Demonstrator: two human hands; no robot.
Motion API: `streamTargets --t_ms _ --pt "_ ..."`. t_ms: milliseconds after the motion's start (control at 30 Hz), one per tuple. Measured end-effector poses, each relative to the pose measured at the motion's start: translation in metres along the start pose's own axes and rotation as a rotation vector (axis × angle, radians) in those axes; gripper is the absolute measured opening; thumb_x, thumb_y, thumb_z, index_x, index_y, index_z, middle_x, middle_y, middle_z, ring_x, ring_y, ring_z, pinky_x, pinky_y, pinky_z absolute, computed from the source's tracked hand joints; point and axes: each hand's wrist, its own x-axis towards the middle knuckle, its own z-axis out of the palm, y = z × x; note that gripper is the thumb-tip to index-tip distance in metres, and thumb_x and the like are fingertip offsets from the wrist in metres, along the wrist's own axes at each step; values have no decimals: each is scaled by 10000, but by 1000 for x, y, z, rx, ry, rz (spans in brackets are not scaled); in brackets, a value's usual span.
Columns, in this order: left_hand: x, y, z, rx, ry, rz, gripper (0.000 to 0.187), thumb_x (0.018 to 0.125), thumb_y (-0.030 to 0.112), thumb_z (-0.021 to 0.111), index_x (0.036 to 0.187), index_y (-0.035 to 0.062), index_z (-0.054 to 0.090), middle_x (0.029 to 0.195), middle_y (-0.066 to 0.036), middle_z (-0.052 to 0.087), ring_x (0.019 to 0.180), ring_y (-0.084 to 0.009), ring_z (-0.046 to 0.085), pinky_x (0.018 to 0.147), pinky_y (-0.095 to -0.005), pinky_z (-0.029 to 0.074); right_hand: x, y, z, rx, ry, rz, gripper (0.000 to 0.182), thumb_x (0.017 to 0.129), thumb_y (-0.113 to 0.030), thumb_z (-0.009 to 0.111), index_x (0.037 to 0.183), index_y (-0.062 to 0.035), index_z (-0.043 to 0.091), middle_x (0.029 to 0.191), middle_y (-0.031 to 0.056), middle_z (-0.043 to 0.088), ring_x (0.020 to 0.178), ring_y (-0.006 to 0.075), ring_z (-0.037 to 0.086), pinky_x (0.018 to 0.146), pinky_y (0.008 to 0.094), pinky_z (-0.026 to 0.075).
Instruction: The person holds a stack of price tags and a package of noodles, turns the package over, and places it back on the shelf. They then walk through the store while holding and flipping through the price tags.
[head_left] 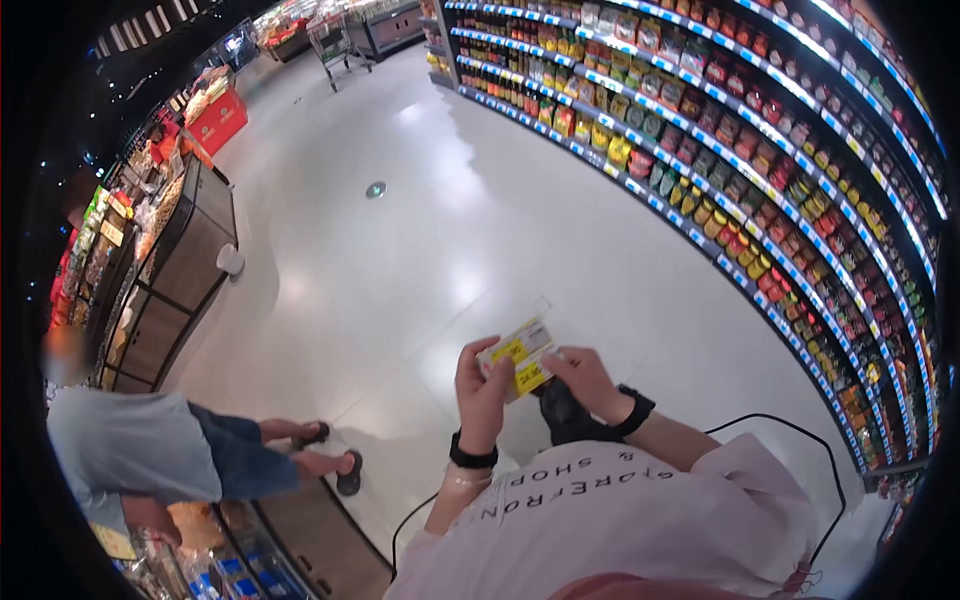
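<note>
In front of my body, several yellow-and-white price tags are held between both hands. My left hand grips their left side, its thumb pressed on the front. On the right edge, my right hand pinches the tags between thumb and fingers. Two of them show large dark digits on yellow, one above the other; the small print is too fine to read. Black bands circle both wrists.
Long shelves of jars and bottles curve along the right. Wooden display counters line the left, with a person in a light shirt beside them. A shopping cart stands far ahead. A black cable loops near my right side.
</note>
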Motion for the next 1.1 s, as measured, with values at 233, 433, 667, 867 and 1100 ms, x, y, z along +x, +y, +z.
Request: streamTargets --t_ms 233,433,667,867,1100 --pt "144 11 -13 19 80 120 212 868 50 572 1066 17 504 901 -50 574 757 -69 546 641 -196 475 159 -10 -1 -43 -122 -84 293 903 -252 565 839 25 636 717 6 623 666 25 528 582 190 434" --pt "247 40 -31 75 141 197 208 860 48 586 1051 26 506 902 -37 557 791 -67 532 695 -202 466 274 -59 3 24 -259 -86 267 911 -221 545 937 28 637 786 13 633 700 35 541 646 193 450" --pt "346 37 -63 -69 167 155 195 877 49 561 1056 21 489 928 -57 563 804 -94 562 703 -233 498 383 -51 16 -35 -232 -74 270 900 -224 568 925 33 646 775 16 634 687 38 544 633 191 454" --pt "454 28 -106 -103 79 135 230 884 65 557 1099 34 483 861 -47 577 684 -61 548 571 -190 464 479 -62 31 -17 -187 -69 276 907 -233 562 926 30 645 762 6 632 694 39 549 638 198 452" --pt "572 72 -154 -104 8 82 257 882 44 541 1130 26 474 873 -60 594 697 -70 573 566 -190 477 595 -91 68 -43 -162 -73 293 925 -245 534 940 29 637 790 5 631 707 38 543 641 198 448"
